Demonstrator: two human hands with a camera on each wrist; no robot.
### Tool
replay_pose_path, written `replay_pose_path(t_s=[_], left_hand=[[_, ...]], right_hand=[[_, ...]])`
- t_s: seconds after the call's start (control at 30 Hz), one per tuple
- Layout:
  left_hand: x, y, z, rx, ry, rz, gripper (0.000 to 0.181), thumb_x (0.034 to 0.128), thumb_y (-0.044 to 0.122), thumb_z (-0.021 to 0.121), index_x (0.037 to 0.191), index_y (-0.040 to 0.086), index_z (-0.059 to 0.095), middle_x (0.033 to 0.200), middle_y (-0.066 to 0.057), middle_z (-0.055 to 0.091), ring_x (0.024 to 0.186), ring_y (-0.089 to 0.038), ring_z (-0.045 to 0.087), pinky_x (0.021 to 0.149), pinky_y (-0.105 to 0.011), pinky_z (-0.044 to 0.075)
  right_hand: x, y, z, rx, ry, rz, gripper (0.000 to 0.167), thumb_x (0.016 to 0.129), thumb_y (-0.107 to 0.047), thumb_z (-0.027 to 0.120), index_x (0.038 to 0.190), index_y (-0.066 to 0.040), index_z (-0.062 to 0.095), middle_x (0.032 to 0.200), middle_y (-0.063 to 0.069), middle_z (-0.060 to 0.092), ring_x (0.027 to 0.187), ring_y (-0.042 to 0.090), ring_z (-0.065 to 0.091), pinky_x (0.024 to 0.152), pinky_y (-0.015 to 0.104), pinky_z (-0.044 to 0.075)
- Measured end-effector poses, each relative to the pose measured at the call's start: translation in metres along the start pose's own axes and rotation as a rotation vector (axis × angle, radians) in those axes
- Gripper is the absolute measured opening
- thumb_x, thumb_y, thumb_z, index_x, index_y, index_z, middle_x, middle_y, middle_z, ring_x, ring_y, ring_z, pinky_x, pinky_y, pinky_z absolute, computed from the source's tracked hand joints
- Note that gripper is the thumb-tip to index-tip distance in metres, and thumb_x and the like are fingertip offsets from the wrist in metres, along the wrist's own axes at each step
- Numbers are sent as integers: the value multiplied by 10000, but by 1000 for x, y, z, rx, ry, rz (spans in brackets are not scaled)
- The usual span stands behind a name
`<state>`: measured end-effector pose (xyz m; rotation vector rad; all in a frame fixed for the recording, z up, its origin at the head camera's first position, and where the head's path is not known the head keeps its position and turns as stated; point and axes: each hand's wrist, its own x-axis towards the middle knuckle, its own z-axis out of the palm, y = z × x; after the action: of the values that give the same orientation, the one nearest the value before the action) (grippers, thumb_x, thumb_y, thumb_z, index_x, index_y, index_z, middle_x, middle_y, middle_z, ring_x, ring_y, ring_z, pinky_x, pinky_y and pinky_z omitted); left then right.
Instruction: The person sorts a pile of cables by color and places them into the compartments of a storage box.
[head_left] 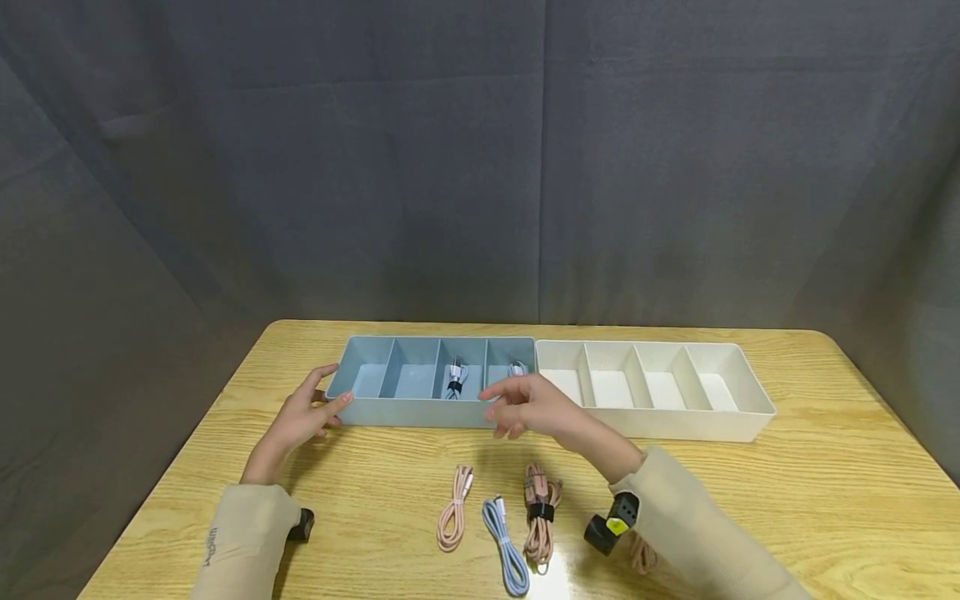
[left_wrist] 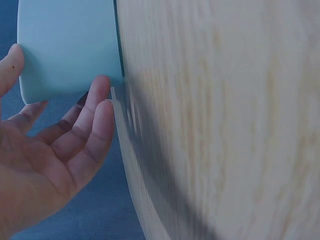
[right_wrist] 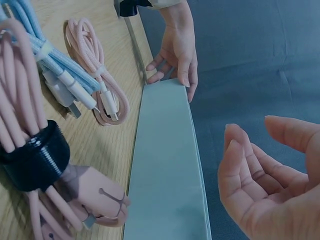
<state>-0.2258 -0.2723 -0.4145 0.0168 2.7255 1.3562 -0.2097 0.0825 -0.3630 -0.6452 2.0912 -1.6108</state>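
My left hand [head_left: 300, 414] is at the left end of the blue divided box [head_left: 420, 412]. Its thumb touches the near corner, and its loosely spread fingers lie around that end. Above the front wall by the rightmost blue compartment hovers my right hand [head_left: 528, 404], fingers loosely bent, nothing in them. A blue cable [head_left: 455, 379] with a black strap lies in the third compartment from the left. Another bundled cable [head_left: 517, 368] shows in the rightmost one, partly behind the right hand.
On the table [head_left: 360, 517] lie a pink cable [head_left: 453, 508], a blue cable [head_left: 506, 546] and a pink cable bundle [head_left: 538, 517] with a black strap. One more pink cable [head_left: 642, 554] is partly hidden under the right forearm. A white divided box [head_left: 675, 423] adjoins the blue one.
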Motion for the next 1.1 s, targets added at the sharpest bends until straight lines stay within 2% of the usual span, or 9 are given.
replay_pose_path(t_s=[0.07, 0.23, 0.53, 0.67, 0.77, 0.83, 0.93, 1.1], left_hand=[[0, 0, 0, -1, 0, -1, 739, 891, 413, 557, 1449, 99, 188, 1138, -295, 479, 796, -260, 604, 598, -345, 470], [0, 0, 0, -9, 0, -4, 734, 892, 402, 561, 1449, 102, 190, 1132, -294, 479, 791, -261, 607, 596, -345, 471], [1, -1, 1, -12, 1, -11, 738, 890, 411, 559, 1451, 109, 187, 1153, -293, 465, 795, -252, 603, 594, -340, 468], [1, -1, 1, -11, 0, -16, 734, 892, 406, 558, 1451, 110, 186, 1157, -293, 465, 797, -252, 605, 595, -343, 469], [1, -1, 0, -11, -3, -15, 733, 894, 404, 556, 1451, 107, 183, 1151, -293, 468, 797, -254, 604, 595, -346, 469], [1, -2, 0, -9, -4, -11, 735, 894, 409, 554, 1451, 105, 182, 1147, -293, 470, 798, -255, 605, 595, -348, 470], [1, -2, 0, -7, -5, -6, 741, 893, 417, 551, 1451, 104, 180, 1152, -296, 468, 800, -256, 606, 597, -347, 471], [1, -2, 0, -11, 0, -1, 747, 888, 426, 553, 1450, 102, 183, 1147, -296, 466, 796, -258, 603, 592, -345, 470]], right_hand=[[-2, 1, 1, -14, -12, 1, 356, 877, -98, 591, 1169, 101, 544, 781, 85, 624, 739, 310, 633, 663, 435, 503], [-8, 4, 4, -47, -48, 14, 341, 884, -99, 582, 1158, 102, 553, 817, 123, 641, 755, 391, 616, 637, 429, 503], [-17, 11, 10, -102, -87, 15, 296, 854, -86, 613, 1095, 85, 592, 789, 198, 634, 704, 393, 605, 625, 502, 484], [-20, 15, 14, -133, -105, 8, 307, 826, -47, 626, 1084, 114, 585, 741, 215, 630, 605, 319, 583, 551, 391, 479], [-21, 19, 17, -164, -118, -9, 305, 808, -17, 628, 1074, 125, 587, 736, 186, 644, 563, 281, 561, 509, 327, 456], [-22, 21, 18, -181, -122, -16, 301, 797, -10, 635, 1064, 123, 592, 742, 147, 656, 559, 305, 575, 498, 326, 468], [-24, 24, 19, -181, -126, 7, 316, 792, -20, 641, 1074, 114, 590, 746, 84, 659, 546, 333, 592, 457, 343, 476], [-26, 27, 23, -188, -127, 59, 347, 789, -65, 668, 1090, 90, 592, 750, 37, 646, 528, 253, 603, 412, 310, 459]])
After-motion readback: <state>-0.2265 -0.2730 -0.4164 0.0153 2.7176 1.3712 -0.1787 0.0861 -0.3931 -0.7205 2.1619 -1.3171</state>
